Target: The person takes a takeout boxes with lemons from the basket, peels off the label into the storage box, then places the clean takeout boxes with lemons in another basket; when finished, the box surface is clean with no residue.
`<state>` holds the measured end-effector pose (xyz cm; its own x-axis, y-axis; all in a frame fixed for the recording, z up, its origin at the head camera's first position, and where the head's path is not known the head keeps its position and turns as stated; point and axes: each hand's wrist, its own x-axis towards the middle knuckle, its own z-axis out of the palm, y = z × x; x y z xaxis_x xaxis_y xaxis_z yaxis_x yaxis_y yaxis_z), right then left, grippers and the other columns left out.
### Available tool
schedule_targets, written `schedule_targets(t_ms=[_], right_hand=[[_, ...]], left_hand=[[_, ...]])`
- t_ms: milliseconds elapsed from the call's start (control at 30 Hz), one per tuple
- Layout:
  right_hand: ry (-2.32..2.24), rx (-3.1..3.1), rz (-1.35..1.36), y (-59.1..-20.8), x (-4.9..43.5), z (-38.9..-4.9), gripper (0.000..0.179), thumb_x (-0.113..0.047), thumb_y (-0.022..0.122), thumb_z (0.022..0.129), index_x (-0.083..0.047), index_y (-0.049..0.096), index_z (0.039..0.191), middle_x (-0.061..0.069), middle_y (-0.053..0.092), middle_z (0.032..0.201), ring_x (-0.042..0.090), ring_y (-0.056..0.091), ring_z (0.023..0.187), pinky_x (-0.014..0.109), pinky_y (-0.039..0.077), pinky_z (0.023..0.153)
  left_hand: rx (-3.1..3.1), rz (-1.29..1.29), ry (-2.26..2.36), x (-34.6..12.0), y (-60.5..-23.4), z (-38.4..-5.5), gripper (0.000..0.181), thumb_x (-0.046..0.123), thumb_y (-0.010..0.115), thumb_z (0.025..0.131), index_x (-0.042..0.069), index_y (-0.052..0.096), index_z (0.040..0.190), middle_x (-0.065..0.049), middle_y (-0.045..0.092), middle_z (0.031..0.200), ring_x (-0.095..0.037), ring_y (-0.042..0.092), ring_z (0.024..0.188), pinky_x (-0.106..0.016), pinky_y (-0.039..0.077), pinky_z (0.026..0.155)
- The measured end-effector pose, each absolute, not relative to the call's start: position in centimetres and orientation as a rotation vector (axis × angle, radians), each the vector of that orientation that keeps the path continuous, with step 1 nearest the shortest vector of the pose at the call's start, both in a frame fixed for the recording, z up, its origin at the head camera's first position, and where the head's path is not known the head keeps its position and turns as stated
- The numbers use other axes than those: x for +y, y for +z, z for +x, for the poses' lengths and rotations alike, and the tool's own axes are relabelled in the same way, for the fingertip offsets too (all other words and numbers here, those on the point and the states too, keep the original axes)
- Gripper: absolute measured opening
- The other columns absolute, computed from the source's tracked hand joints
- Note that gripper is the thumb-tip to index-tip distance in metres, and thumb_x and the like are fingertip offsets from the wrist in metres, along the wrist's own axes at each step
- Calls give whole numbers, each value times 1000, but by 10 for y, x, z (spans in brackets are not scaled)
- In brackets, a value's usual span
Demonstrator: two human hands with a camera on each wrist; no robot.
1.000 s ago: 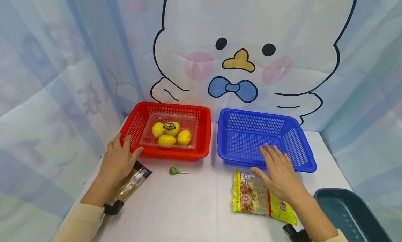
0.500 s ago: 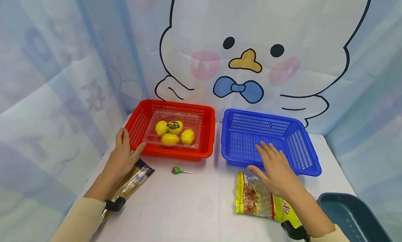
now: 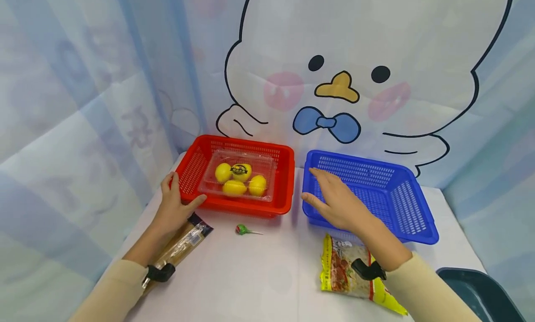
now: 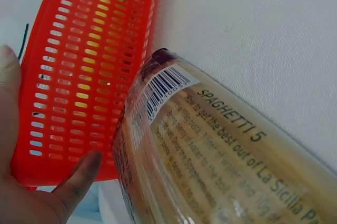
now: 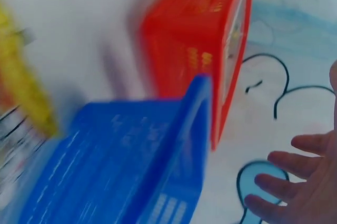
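leftward, left hand, thumb and fingers spread, touches the red basket at its near corner, beside the spaghetti; rightward, right hand, fingers extended, is above the blue basket; lemons lie boxed in the former.

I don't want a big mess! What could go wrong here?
Maybe these:
1. The left hand is at the red basket's corner. If it tugs, the fruit box inside might slide.
2. The lollipop lies just in front of that basket, so pulling the basket forward could push it along.
3. The spaghetti lies under the left forearm, which might bump it.
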<state>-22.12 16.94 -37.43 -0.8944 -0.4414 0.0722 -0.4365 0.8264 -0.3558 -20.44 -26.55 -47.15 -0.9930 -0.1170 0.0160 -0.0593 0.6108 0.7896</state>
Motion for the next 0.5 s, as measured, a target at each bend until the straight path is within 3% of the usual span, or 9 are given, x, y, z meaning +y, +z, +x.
schedule_targets(t_ms=[267,500], right_hand=[[-740,2876,-691,-370,111,-254,90,-65,51,104,-7,26,167,19,37,168,42,36,155,65,38,121],[-791,2835,-597,-376,65,-277,96,-66,58,101,-5,24,167,21,34,168,42,41,152,65,42,118]], left_hand=[[-2743,187,-1381,-263,-474,-203,131,57,80,89,14,-14,169,-12,-15,176,-54,17,157,-67,35,119],[-2764,152,-1285,-263,-476,-202,134,60,81,86,10,-12,169,-14,-13,176,-54,24,155,-64,38,119]])
